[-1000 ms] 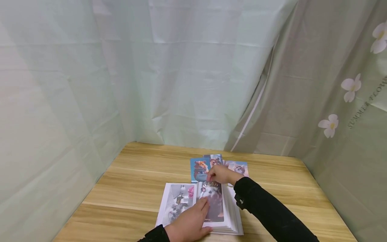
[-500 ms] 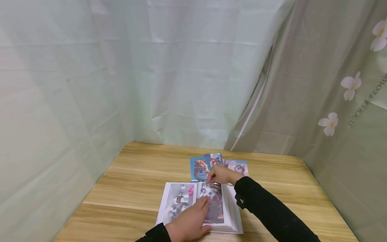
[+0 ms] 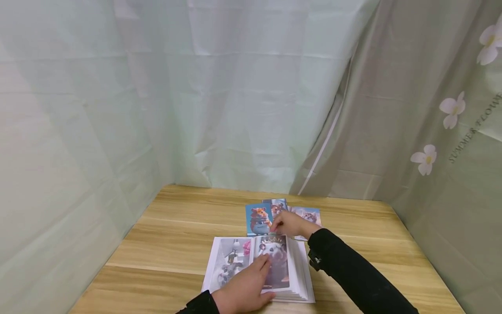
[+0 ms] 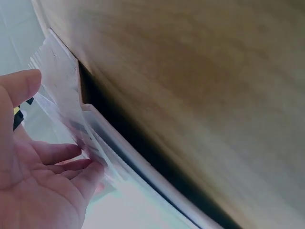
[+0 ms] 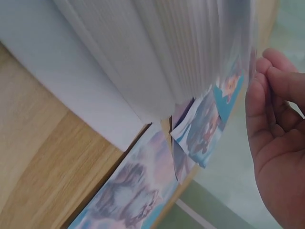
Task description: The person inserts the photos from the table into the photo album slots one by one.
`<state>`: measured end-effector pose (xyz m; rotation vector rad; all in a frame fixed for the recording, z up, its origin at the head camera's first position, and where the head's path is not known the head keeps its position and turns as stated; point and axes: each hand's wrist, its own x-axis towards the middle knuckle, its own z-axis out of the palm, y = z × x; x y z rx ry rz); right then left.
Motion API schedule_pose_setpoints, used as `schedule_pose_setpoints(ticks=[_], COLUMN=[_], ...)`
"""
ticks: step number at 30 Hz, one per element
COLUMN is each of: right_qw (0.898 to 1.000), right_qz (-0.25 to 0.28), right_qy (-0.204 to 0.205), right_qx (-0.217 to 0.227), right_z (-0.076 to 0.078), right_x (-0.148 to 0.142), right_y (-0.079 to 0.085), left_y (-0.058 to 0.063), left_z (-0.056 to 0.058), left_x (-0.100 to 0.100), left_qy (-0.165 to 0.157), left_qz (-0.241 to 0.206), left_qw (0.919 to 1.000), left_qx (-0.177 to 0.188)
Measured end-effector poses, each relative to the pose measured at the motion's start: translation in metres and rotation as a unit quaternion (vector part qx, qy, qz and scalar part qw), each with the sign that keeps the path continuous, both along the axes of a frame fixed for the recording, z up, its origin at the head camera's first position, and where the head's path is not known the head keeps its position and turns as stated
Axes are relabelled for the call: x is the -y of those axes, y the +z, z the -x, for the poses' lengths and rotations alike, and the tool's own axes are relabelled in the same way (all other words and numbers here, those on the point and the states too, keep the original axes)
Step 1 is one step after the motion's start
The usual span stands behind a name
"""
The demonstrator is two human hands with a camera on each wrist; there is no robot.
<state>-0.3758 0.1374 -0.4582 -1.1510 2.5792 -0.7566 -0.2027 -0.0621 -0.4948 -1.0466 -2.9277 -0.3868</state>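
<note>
Pale curtains (image 3: 243,109) hung round the wooden table (image 3: 176,222), with printed flowers (image 3: 428,159) at right. On its near side lay a spread album (image 3: 301,270); the left hand (image 3: 247,285) rested on it, thumb wide of the fingers. The right hand (image 3: 290,224) seemed to pinch the album's far edge, loose picture cards (image 3: 259,220) just beyond.

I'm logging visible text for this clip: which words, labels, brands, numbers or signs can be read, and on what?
"SUMMER FLOWE", running off the picture's edge: on the curtain, right side of the head view.
I can read nothing else, including on the album and photo cards.
</note>
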Motion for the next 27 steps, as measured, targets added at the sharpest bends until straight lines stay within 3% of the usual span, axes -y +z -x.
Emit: schedule_pose_setpoints(ticks=[10, 17, 23, 27], right_qw=[0.999, 0.997, 0.996, 0.994], right_qz=[0.013, 0.030, 0.057, 0.068], right_qy=[-0.040, -0.069, -0.072, -0.089], right_qx=[-0.003, 0.016, -0.006, -0.013], right_z=[0.004, 0.008, 0.013, 0.018], right_x=[-0.022, -0.041, -0.058, -0.072], right_y=[0.012, 0.017, 0.020, 0.022], left_y=[0.001, 0.004, 0.012, 0.018], left_z=[0.001, 0.001, -0.003, -0.005], left_x=[-0.004, -0.007, -0.004, 0.000], left_qy=[0.001, 0.006, 0.028, 0.040], left_qz=[-0.057, -0.112, -0.198, -0.252], left_qw=[0.9982, 0.9924, 0.9775, 0.9653], left_qx=[0.016, 0.051, 0.066, 0.054])
